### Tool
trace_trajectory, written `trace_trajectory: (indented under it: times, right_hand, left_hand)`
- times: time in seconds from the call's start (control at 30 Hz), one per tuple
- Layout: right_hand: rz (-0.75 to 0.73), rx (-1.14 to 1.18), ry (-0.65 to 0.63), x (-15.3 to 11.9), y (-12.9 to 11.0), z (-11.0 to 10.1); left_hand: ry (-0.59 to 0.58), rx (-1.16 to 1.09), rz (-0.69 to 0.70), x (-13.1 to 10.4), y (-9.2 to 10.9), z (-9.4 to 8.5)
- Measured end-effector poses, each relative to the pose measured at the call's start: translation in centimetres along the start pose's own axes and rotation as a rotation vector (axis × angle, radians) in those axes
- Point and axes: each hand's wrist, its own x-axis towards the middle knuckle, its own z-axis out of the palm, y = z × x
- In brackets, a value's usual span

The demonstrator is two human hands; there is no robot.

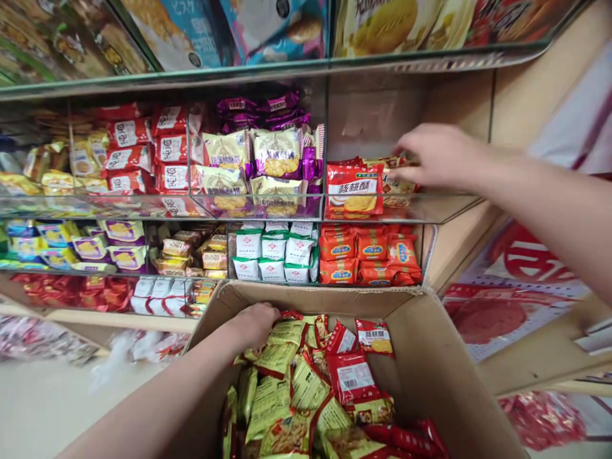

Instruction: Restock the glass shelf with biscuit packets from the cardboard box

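shop shelf (282,209), red packet (354,190) beside right hand's (433,158) fingers

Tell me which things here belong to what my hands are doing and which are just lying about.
In use:
left hand
right hand
cardboard box
yellow packets and red packets inside it
shelf packets at the right fingers

Apparently just about:
cream packets
white-and-green packets
orange-red packets
blue bags on top
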Motion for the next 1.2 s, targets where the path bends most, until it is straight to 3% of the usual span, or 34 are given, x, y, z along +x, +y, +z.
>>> trace_trajectory:
  times: [0.13, 0.2, 0.27, 0.37, 0.47, 0.57, 0.67, 0.8, 0.93, 1.13, 1.2]
  right_hand:
    - [0.020, 0.179, 0.373, -4.4, -3.2, -3.4]
    - [0.016, 0.248, 0.490, -7.3, -5.5, -4.0]
    - [-0.094, 0.299, 0.512, -10.0, -7.7, -3.5]
    - [-0.386, 0.427, 0.461, -13.0, -10.5, -1.0]
    - [-0.472, 0.564, 0.340, -14.6, -12.6, 2.3]
    - [-0.399, 0.698, 0.191, -15.4, -14.0, 5.5]
    - [-0.330, 0.827, 0.025, -15.9, -15.0, 7.4]
    - [-0.103, 0.957, -0.089, -15.2, -16.3, 7.1]
    - [0.075, 1.063, -0.218, -13.6, -17.6, 6.4]
    - [0.266, 1.219, -0.083, -12.9, -18.4, 6.7]
    - [0.337, 1.263, -0.083, -13.2, -18.4, 6.7]
  left_hand:
    - [0.023, 0.089, 0.008, 0.2, 0.8, 0.7]
    - [0.034, 0.116, 0.037, 0.2, 1.4, 1.0]
    - [0.032, 0.126, 0.075, 0.1, 1.8, 1.2]
    - [0.016, 0.118, 0.101, 0.1, 2.0, 1.7]
    - [0.015, 0.079, 0.078, 0.2, 2.2, 2.3]
    - [0.043, -0.015, 0.043, 0.5, 2.1, 2.2]
    - [0.084, -0.170, 0.043, 0.6, 2.0, 0.8]
    - [0.088, -0.464, 0.171, 0.4, 3.6, -1.2]
    - [0.057, -0.731, 0.267, -0.2, 6.1, -1.5]
    - [-0.039, -1.310, 0.267, -0.9, 6.8, -1.7]
    - [-0.065, -1.371, 0.303, -0.8, 6.6, -1.9]
